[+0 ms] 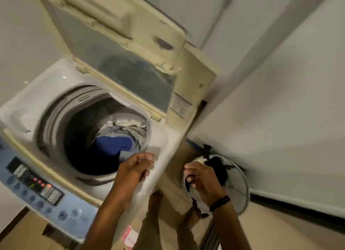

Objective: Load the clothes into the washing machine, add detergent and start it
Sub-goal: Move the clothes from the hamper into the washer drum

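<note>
Washing machine point(56, 93) lid point(119, 50) up, clothes point(115, 143) in drum point(56, 122). Left hand point(137, 165) curled at right rim, hold unclear. Right hand point(200, 180) grips dark garment point(217, 165) above basket point(240, 190).

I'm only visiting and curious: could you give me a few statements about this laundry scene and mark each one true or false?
1. The lid is closed. False: it stands open.
2. A blue garment lies inside the drum. True.
3. The right hand has its grip on a dark garment above the basket. True.
4. The control panel shows no lights. False: several small lights glow on it.
</note>
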